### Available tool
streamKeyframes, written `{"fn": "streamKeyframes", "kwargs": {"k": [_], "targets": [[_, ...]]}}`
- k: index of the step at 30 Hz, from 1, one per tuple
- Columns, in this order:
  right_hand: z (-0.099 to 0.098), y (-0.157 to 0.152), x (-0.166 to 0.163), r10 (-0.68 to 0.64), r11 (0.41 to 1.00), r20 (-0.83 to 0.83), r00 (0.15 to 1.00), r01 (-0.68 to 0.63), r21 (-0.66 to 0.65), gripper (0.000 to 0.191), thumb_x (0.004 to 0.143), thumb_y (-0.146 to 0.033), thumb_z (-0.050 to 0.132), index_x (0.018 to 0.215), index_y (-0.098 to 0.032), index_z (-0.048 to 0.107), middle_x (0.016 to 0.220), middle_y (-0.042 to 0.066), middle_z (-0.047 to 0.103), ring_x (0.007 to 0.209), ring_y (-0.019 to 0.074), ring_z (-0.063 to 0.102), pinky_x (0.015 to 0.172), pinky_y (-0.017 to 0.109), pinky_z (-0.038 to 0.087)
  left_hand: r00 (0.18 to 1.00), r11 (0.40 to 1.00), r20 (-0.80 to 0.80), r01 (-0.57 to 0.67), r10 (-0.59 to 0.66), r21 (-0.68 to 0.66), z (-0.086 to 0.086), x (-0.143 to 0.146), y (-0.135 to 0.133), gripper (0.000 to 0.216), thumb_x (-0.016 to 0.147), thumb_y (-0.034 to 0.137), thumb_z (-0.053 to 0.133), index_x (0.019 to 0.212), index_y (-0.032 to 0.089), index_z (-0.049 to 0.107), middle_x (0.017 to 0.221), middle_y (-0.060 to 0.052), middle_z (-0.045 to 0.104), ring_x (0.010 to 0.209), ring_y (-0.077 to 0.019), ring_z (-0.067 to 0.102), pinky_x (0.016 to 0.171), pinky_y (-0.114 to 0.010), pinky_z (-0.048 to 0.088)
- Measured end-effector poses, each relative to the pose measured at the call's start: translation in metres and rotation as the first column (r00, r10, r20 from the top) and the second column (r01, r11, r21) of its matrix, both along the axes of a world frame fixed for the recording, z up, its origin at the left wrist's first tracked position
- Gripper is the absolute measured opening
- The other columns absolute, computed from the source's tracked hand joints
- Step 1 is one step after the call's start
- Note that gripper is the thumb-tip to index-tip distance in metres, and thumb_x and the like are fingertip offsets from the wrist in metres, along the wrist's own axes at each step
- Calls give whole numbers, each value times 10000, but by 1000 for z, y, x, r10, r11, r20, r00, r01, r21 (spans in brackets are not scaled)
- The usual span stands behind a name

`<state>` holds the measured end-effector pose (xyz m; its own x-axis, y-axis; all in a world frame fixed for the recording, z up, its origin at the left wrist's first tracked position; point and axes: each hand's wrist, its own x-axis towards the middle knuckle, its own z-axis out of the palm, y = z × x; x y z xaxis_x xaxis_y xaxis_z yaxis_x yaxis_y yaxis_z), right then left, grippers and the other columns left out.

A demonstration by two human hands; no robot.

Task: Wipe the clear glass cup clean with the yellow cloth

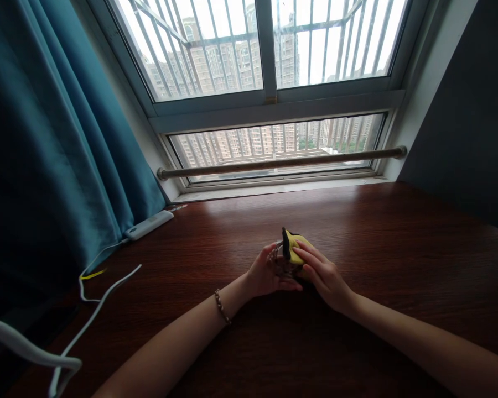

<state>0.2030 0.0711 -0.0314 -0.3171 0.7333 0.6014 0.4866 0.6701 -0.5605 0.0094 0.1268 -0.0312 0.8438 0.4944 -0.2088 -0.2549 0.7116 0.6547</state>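
Observation:
My left hand is wrapped round a small clear glass, which looks tilted, with its open end towards the right. A yellow cloth with a black edge is gripped in my right hand, the fingers pressing on it from above. The cloth sits against the right end of the glass; whether part of it is inside cannot be made out. Both hands are close together above the dark wooden table. A beaded bracelet circles my left wrist.
A white power strip lies at the back left, by the blue curtain. White cables and a yellow strip are on the left side. Behind the table a metal rail runs across the window.

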Motion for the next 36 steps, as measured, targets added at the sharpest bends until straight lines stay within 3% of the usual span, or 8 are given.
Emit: {"fn": "streamKeyframes", "kwargs": {"k": [6,10,12,15,18,24,30,36], "targets": [[-7,2,2,14,998,85,996,-20,65,426,906,-197,386,1331,-179,396,1379,107,398,1281,217,360,1044,430,350,991,989,12,-133,134,-63,-4,3,7,658,806,710,298,897,125,586,718,-70,629,571,-147,596,524,-238,451],[-5,-2,3,34,992,163,986,-53,114,453,895,-178,402,1346,-172,367,1398,94,373,1311,210,304,1069,432,319,991,988,7,-136,137,-77,-5,4,7,654,793,725,306,821,136,588,629,-40,592,516,-139,558,499,-239,426],[-2,-4,3,67,988,211,975,-95,122,466,894,-181,403,1356,-162,347,1416,88,343,1331,210,258,1082,431,300,993,990,-3,-121,121,-68,-4,6,5,682,785,727,319,912,122,605,705,-73,625,579,-168,586,535,-261,441],[3,-8,2,141,976,285,948,-182,122,478,894,-196,405,1363,-149,328,1441,86,297,1346,215,219,1091,429,287,993,993,0,-115,115,-24,-2,10,1,769,768,726,359,1125,75,557,993,-152,631,882,-244,608,723,-319,467],[7,-9,0,175,971,307,936,-215,103,487,898,-214,402,1372,-156,309,1448,81,283,1347,216,217,1093,431,283,994,993,5,-113,113,37,0,12,-4,795,723,719,460,1167,65,537,1121,-163,589,1007,-262,563,805,-315,447],[6,-7,-1,168,977,263,950,-195,81,499,897,-234,409,1379,-163,302,1446,83,286,1350,215,213,1098,417,278,998,989,-21,-52,55,136,-8,9,-5,740,690,709,527,1134,117,550,891,-106,639,614,-159,572,485,-230,380],[4,-6,-2,79,987,245,966,-111,117,525,892,-235,424,1393,-173,279,1461,76,253,1357,227,190,1100,432,267,999,988,-44,4,3,156,-16,9,0,688,770,699,409,1044,92,581,694,-86,611,532,-153,535,485,-246,361],[2,-5,0,20,990,252,968,-55,134,516,890,-236,431,1383,-150,302,1448,90,279,1352,227,203,1097,431,283,999,996,-25,-32,35,85,-9,7,2,673,759,720,378,856,98,617,653,-83,601,532,-164,540,498,-255,371]]}}
